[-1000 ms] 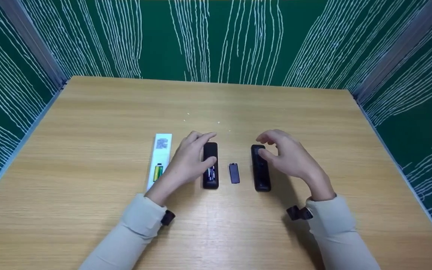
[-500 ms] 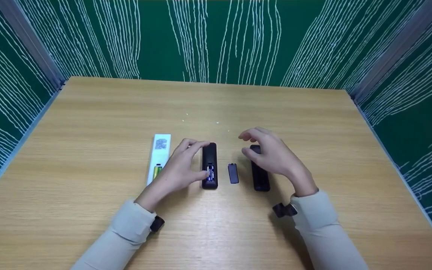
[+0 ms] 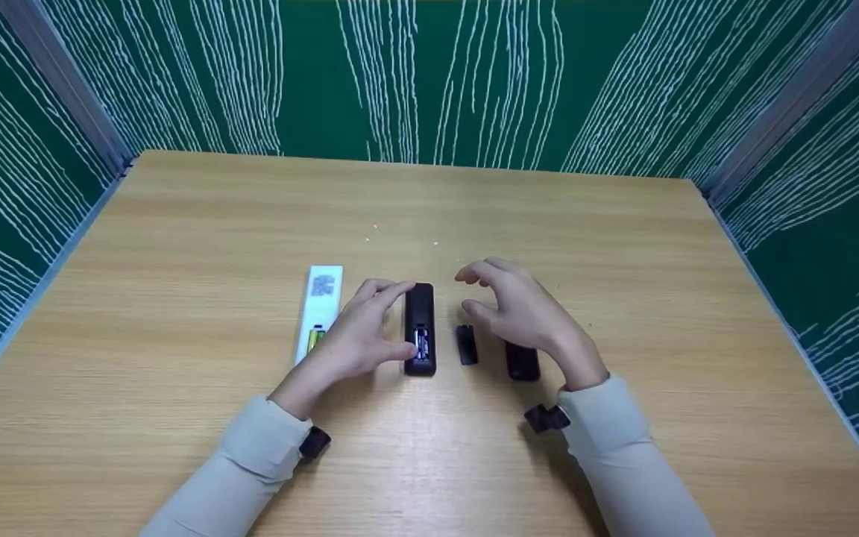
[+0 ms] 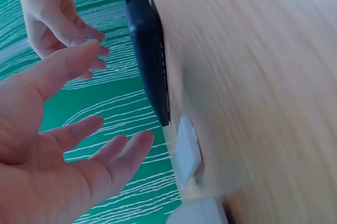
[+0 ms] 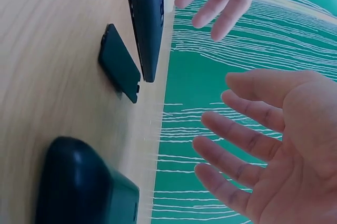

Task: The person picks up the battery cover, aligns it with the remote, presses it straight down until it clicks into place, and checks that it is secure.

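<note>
A black remote control (image 3: 420, 321) lies in the middle of the table, its battery compartment uncovered and batteries inside. My left hand (image 3: 362, 335) hovers at that remote's left side, fingers loosely spread; the left wrist view shows a gap between hand and remote. To the right lies a small black battery cover (image 3: 467, 344). Above and right of this cover is my right hand (image 3: 511, 306), fingers relaxed and holding nothing. It partly hides a second black remote (image 3: 523, 362). In the right wrist view the battery cover (image 5: 120, 63) lies flat, apart from the fingers.
A white remote (image 3: 321, 298) with green-yellow batteries (image 3: 315, 338) lies left, partly behind my left hand. The left wrist view shows a flat white piece (image 4: 187, 153) beside it. Tiny white specks dot the wooden table (image 3: 250, 224). Green walls (image 3: 310, 74) enclose its far sides.
My right hand has moved left, from over the right black remote toward the battery cover. My left hand has shifted slightly left and down, uncovering more of the middle remote.
</note>
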### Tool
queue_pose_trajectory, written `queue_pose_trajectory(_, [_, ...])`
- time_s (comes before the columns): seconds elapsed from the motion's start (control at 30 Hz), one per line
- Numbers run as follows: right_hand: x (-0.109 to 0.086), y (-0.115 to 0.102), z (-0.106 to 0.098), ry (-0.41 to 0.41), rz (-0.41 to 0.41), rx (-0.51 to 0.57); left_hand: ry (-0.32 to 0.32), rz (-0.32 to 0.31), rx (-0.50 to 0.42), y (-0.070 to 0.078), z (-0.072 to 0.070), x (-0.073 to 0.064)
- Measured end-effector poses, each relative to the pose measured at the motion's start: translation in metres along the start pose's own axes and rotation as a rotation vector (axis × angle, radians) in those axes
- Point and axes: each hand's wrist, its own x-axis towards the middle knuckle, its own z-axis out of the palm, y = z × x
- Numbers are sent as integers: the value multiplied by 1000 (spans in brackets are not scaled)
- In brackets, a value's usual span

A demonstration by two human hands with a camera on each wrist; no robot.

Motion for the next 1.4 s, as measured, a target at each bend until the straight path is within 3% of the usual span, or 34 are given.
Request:
queue_pose_trajectory(0.27, [2,2,2,-1,-5,-3,-18,-56,-87,1,1,3])
queue_pose_trajectory(0.47, [4,3,5,-17,-14,-2,-27,-57,-129,-1,4,3])
queue_pose_trajectory(0.73, [4,5,7,-33,-55,10,-55,-78,-161,-3,8,4])
queue_pose_trajectory(1.4, [4,9,11,-72,-41,24,-147,-116,-187,-6,11,6])
